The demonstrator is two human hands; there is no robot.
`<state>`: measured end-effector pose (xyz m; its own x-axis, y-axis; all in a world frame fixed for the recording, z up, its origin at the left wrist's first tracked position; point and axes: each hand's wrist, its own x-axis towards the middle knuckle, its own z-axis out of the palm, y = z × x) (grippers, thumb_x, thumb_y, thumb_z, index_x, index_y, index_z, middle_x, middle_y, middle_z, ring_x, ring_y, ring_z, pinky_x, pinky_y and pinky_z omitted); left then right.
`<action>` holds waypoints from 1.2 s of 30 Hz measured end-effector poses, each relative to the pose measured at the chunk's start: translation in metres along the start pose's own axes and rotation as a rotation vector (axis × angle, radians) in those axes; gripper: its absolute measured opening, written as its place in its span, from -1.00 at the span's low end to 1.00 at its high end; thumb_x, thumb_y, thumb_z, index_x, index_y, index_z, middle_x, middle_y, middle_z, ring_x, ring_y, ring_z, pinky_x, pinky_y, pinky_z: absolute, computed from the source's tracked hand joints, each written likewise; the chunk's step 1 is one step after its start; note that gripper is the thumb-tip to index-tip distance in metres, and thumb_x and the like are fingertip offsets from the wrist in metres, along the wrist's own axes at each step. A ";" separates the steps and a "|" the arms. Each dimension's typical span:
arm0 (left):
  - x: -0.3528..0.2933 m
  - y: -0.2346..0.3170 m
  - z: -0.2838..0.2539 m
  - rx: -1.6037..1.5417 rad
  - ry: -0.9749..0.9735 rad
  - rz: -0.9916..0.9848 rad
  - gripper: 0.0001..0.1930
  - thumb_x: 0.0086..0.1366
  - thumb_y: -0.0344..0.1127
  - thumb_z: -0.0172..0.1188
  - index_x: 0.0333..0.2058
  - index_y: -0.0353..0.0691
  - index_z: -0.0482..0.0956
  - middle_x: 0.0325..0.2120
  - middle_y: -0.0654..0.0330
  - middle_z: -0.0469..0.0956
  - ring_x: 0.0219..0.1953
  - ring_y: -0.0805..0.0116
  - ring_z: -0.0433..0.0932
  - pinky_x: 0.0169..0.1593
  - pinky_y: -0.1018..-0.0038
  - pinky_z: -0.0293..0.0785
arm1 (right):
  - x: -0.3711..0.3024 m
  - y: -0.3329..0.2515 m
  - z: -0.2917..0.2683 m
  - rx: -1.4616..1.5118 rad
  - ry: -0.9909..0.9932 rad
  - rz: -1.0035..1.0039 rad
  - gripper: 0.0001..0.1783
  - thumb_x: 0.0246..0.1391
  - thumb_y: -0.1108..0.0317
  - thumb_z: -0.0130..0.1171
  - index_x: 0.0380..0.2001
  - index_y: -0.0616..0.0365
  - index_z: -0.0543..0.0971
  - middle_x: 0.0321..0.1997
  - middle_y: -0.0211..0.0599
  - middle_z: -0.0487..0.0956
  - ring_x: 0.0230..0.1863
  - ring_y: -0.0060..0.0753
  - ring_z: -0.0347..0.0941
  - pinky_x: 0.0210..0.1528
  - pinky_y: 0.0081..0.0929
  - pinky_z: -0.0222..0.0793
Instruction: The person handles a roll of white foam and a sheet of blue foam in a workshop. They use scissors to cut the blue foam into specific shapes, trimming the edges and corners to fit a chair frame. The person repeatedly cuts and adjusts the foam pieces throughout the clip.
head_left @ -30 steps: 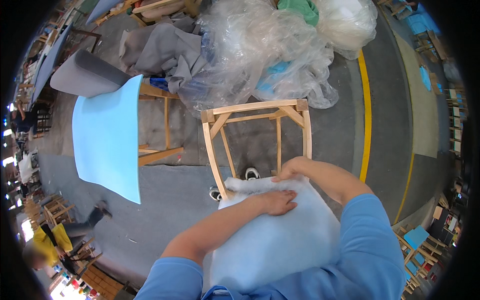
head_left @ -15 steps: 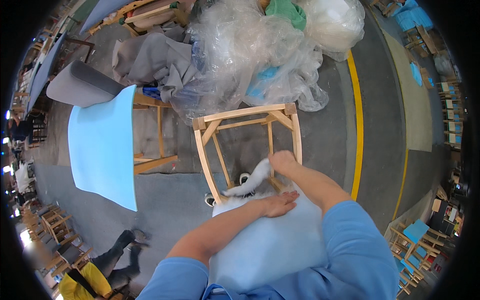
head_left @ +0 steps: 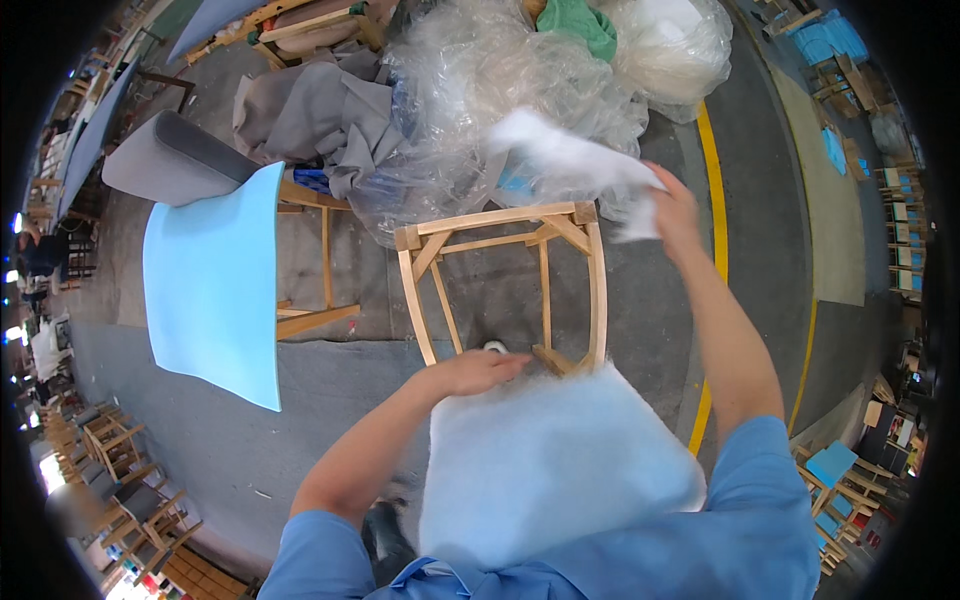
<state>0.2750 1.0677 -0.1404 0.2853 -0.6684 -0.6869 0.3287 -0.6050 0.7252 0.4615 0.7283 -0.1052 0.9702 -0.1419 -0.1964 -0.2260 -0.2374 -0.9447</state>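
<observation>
A seat pad covered in white fluffy batting (head_left: 550,470) lies close against my body, its blue showing through. Along its far edge my left hand (head_left: 480,374) rests with fingers stretched out. Beyond the pad stands a bare wooden chair frame (head_left: 500,218), open in the middle, with corner braces. My right hand (head_left: 675,215) is raised past the frame's right side. It grips a torn strip of white batting (head_left: 580,155), which trails leftward in front of the plastic and is smeared by motion.
On the left, a light blue foam sheet (head_left: 215,285) lies over another wooden frame, with a grey cushion (head_left: 180,158) behind it. Clear plastic bags (head_left: 490,90) and grey fabric (head_left: 330,110) are heaped ahead. A yellow floor line (head_left: 717,190) runs along the right.
My right hand has swung away from the pad, forward and right, carrying the batting strip. My left hand has shifted left to the pad's far edge. The yellow-clad person at lower left is out of view.
</observation>
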 end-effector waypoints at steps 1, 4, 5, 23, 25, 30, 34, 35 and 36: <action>-0.002 -0.015 0.014 0.075 -0.035 -0.036 -0.32 0.53 0.24 -0.23 0.41 -0.06 0.31 0.31 0.01 0.44 0.37 0.09 0.37 0.43 0.29 0.21 | -0.007 0.017 -0.058 -0.170 0.093 0.076 -0.48 0.17 0.52 0.05 0.21 0.12 0.59 0.03 -0.29 0.68 0.05 -0.48 0.55 0.07 -0.54 0.41; -0.022 -0.041 0.043 0.055 -0.088 -0.102 -0.34 0.53 0.23 -0.22 0.43 0.02 0.29 0.36 0.05 0.37 0.40 0.11 0.33 0.45 0.30 0.18 | -0.064 0.050 -0.158 -1.265 0.176 -0.135 -0.67 0.21 0.44 0.03 0.01 0.16 0.62 0.10 -0.07 0.60 0.13 0.04 0.53 0.20 -0.16 0.43; -0.028 -0.044 0.045 0.009 -0.086 -0.140 -0.34 0.53 0.23 -0.23 0.43 0.04 0.29 0.38 0.06 0.35 0.41 0.11 0.31 0.46 0.30 0.16 | -0.078 0.053 -0.156 -1.387 0.051 0.178 -0.73 0.22 0.42 0.07 -0.05 0.18 0.61 0.05 -0.08 0.61 0.15 0.05 0.52 0.18 -0.07 0.44; -0.035 -0.054 0.055 0.111 0.042 -0.003 -0.41 0.55 0.12 -0.12 0.43 0.01 0.30 0.38 0.05 0.36 0.40 0.14 0.32 0.44 0.35 0.16 | -0.198 0.077 -0.030 -0.845 -1.038 0.240 -0.38 0.00 0.58 0.03 0.14 -0.14 0.65 0.18 -0.05 0.61 0.17 0.05 0.54 0.22 -0.20 0.45; -0.040 -0.059 0.049 -0.070 0.102 -0.134 -0.43 0.54 0.11 -0.07 0.40 0.00 0.36 0.35 0.07 0.41 0.37 0.14 0.37 0.43 0.36 0.19 | -0.196 0.080 -0.032 -0.909 -1.006 0.210 -0.45 -0.01 0.55 0.05 0.05 -0.07 0.69 0.10 -0.05 0.65 0.10 0.05 0.58 0.14 -0.20 0.49; -0.044 -0.055 0.054 -0.247 0.360 0.097 -0.48 0.52 0.07 0.01 0.31 -0.03 0.50 0.24 0.09 0.53 0.28 0.19 0.48 0.35 0.37 0.31 | -0.182 0.090 -0.048 -0.793 -0.586 0.061 -0.59 -0.08 0.54 0.07 -0.19 -0.02 0.76 -0.09 -0.07 0.72 -0.02 0.11 0.61 0.07 -0.13 0.50; -0.054 -0.056 0.058 -0.082 0.290 -0.133 -0.53 0.49 -0.04 0.07 0.25 -0.10 0.56 0.15 0.07 0.60 0.20 0.24 0.54 0.28 0.38 0.38 | -0.204 0.084 -0.070 -0.356 -0.227 0.288 -0.76 -0.09 0.51 0.04 -0.37 0.24 0.66 -0.42 -0.24 0.64 -0.34 -0.30 0.57 -0.24 -0.35 0.46; -0.058 -0.060 0.056 -0.133 0.325 -0.195 -0.55 0.48 -0.06 0.08 0.23 -0.12 0.57 0.12 0.07 0.62 0.19 0.24 0.55 0.27 0.38 0.39 | -0.212 0.081 -0.078 -0.194 -0.135 0.308 -0.77 -0.10 0.52 0.04 -0.36 0.24 0.64 -0.42 -0.30 0.61 -0.34 -0.35 0.54 -0.26 -0.38 0.45; -0.062 -0.063 0.060 -0.203 0.432 -0.151 -0.55 0.48 -0.07 0.08 0.22 -0.14 0.58 0.11 0.07 0.63 0.18 0.24 0.55 0.26 0.37 0.40 | -0.221 0.079 -0.088 -0.033 -0.040 0.334 -0.77 -0.10 0.52 0.04 -0.35 0.24 0.62 -0.42 -0.35 0.58 -0.33 -0.41 0.52 -0.27 -0.42 0.44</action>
<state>0.1827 1.1218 -0.1409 0.5540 -0.3136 -0.7712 0.5514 -0.5558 0.6221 0.2217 0.6564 -0.1131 0.8447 -0.1798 -0.5042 -0.5339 -0.2148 -0.8178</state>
